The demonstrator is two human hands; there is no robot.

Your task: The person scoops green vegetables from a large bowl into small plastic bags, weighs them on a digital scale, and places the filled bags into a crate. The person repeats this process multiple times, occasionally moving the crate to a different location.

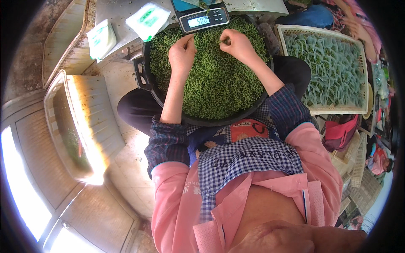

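A round black plastic tub (146, 63) full of green peppercorns (218, 85) rests across my lap. Over its far left part is my left hand (183, 53), thumb and fingertips drawn together; whether anything is between them is hidden. To the right, my right hand (238, 46) pinches a small dark green sprig (226, 41) between thumb and forefinger, just above the berries. A digital scale (205, 20) with a lit display stands beyond the tub's far rim, close past both hands. A few green bits lie on its pan.
Printed plastic bags (148, 19) and another stack of bags (102, 39) lie on the metal table (121, 27). At right, a cream crate (335, 111) holds several filled clear bags (326, 68). Beside it are another person's hands (357, 30). A white crate (95, 110) stands at left.
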